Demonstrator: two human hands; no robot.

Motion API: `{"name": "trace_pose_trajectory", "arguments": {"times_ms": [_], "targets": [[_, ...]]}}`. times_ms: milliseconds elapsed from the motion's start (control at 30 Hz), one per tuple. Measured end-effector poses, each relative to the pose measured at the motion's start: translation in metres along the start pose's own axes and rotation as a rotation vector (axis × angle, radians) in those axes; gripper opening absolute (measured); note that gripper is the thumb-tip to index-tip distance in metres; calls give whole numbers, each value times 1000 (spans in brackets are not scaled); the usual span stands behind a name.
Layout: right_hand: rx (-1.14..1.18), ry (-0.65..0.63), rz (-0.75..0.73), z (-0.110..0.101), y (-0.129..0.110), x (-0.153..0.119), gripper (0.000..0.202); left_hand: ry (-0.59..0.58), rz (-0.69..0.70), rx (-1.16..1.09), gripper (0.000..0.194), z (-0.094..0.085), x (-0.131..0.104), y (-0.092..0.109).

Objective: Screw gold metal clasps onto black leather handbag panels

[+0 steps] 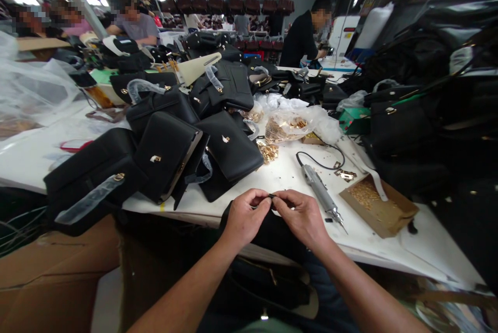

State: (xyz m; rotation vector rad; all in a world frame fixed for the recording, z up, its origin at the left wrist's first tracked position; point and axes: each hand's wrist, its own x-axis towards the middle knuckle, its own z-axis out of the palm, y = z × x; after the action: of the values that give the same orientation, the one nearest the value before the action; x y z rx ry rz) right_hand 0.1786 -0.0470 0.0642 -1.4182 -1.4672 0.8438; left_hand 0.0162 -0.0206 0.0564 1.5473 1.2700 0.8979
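My left hand (247, 214) and my right hand (299, 213) meet at the table's front edge, thumbs and forefingers closed on a small dark piece (271, 196) between them. The piece is mostly hidden by the fingertips, so I cannot make out its kind. Black material (274, 232) hangs just below the hands, and whether it joins the piece is unclear. Lower down, an open black bag (268, 283) rests at my lap. Right of my right hand lies a grey electric screwdriver (319, 188), its bit pointing toward me.
Black handbags (167, 154) with plastic-wrapped handles crowd the table's left. Gold hardware (268, 151) lies by a clear plastic bag (291, 123). A cardboard box (373, 203) of small gold parts stands right. More black bags (412, 115) pile up there. A person (305, 32) works farther back.
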Motion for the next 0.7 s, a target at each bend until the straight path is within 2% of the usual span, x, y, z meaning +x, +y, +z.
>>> {"name": "trace_pose_trajectory", "arguments": {"times_ms": [167,367,700], "targets": [[-7,36,1,2,3,0,19,-41,-8,-33,19,-1,2,-4],[-20,52,4,5,4,1,19,0,-10,-31,22,0,3,-2],[-114,131,-80,11,4,1,17,66,-12,-46,15,3,1,3]]}}
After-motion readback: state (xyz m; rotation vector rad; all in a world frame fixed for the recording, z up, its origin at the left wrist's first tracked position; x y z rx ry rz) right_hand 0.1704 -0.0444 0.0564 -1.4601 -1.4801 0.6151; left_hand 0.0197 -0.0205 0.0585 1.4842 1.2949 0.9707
